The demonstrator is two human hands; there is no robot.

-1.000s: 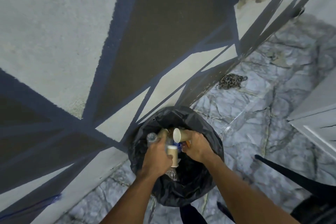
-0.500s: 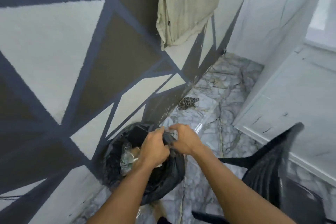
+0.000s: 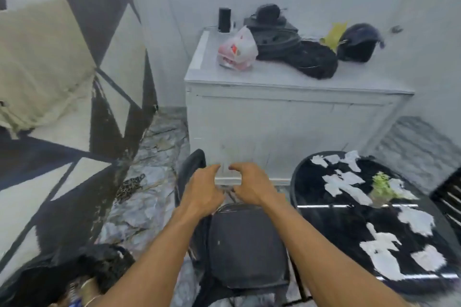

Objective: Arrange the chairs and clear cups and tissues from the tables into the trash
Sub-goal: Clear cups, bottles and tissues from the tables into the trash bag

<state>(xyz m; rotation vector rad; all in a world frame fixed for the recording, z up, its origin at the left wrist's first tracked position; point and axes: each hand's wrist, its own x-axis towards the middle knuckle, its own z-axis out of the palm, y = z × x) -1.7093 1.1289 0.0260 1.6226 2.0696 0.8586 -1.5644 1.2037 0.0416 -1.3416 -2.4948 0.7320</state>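
Note:
My left hand (image 3: 202, 188) and my right hand (image 3: 250, 185) hover side by side above a black chair (image 3: 245, 244), fingers curled and apart, holding nothing. The chair's back (image 3: 189, 169) rises just left of my left hand. A round black table (image 3: 349, 232) at the right carries several torn white tissues (image 3: 344, 182) and a small green plant (image 3: 381, 184). The trash bin with its black bag (image 3: 74, 274) sits at the bottom left, with cups and a bottle showing inside.
A white cabinet (image 3: 287, 112) stands ahead, bearing a plastic bag (image 3: 237, 51), black bags and a helmet (image 3: 359, 42). A patterned wall with a hanging cloth (image 3: 37, 62) runs along the left. A chain (image 3: 129, 187) lies on the marble floor. Another chair (image 3: 449, 197) edges in at right.
My hands let go of the cups and the trash bag and rose away from the bin. The view swung right, bringing the chair, table and cabinet into sight.

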